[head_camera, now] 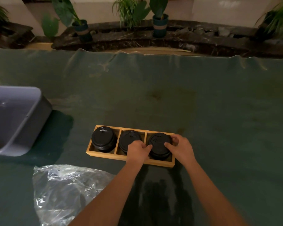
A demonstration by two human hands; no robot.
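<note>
A wooden tray with three compartments lies on the green cloth in front of me. Each compartment holds a black round lidded cup: the left cup, the middle cup and the right cup. My left hand grips the left edge of the right cup's lid, covering part of the middle cup. My right hand grips the same lid on its right edge, thumb on top and fingers curled round the far rim.
A grey plastic tub stands at the left edge. A crumpled clear plastic bag lies near left of my arms. Potted plants line a dark stone ledge beyond the green-covered table.
</note>
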